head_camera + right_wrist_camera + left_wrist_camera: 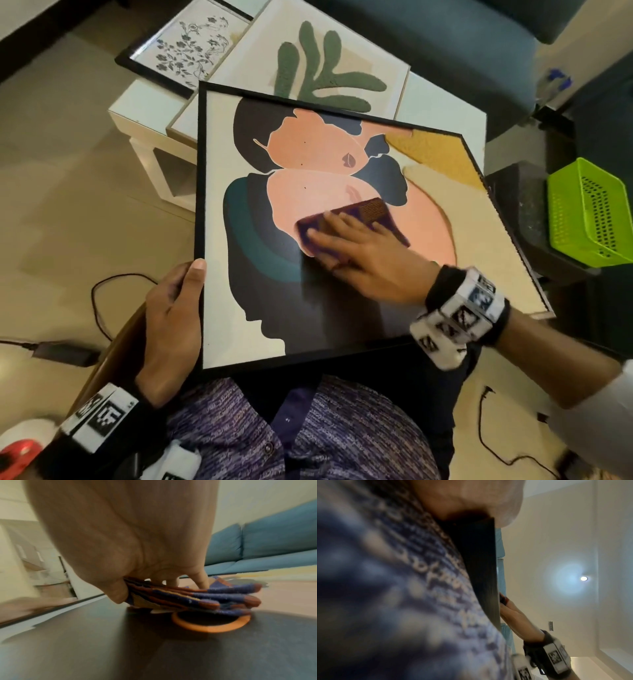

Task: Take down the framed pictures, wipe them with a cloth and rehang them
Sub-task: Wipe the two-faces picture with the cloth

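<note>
Picture [308, 219] lies lap-flat, long axis pointing away; left hand [171, 318] grips its edge; right hand [363, 253] flat, pressing cloth [373, 212].

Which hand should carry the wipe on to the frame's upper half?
Right, probably. The right hand already presses the cloth flat on the picture; the left hand grips its left edge, steadying it on the lap.

Black-framed abstract picture [274, 291] lies tilted on lap, folded purple cloth [359, 219] atop.

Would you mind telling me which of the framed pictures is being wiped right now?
The black-framed abstract picture on the person's lap: the right hand presses the cloth on it. The floral and green-leaf pictures lie untouched.
</note>
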Demonstrator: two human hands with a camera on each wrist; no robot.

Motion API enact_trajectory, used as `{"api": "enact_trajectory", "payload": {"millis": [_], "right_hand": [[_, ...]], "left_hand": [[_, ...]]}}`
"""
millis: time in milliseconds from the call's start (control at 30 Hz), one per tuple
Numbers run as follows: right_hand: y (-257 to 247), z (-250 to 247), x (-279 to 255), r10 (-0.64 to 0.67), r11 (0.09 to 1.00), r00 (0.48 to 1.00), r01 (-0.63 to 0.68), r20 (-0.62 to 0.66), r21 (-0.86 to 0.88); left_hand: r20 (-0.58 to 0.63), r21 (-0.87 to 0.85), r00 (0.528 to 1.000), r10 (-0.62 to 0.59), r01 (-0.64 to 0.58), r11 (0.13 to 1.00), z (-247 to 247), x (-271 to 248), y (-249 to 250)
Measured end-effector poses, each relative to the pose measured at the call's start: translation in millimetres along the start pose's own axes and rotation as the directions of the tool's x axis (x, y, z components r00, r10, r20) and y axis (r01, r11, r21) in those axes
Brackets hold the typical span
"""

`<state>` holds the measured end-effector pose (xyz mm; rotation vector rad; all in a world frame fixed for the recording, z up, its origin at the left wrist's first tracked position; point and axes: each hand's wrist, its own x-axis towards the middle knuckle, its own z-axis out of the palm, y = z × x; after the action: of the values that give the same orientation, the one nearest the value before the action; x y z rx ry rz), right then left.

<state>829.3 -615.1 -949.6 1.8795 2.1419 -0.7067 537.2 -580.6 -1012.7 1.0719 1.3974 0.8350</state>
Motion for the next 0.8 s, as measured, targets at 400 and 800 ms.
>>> {"api": "enact_trajectory", "payload": {"millis": [400, 800], "right_hand": [[-34, 25, -43, -0.104, 0.994, 0.994, 0.103, 0.042, 0.030], [-28, 32, -76, 0.108, 0.986, 0.994, -0.111, 0.024, 0.124]], "left_hand": [[0.013, 0.001, 1.000, 0.018, -0.018, 1.000, 0, -1, 0], [0.009, -0.035, 0.998, 0.067, -0.067, 0.997, 0, 1, -3]]}}
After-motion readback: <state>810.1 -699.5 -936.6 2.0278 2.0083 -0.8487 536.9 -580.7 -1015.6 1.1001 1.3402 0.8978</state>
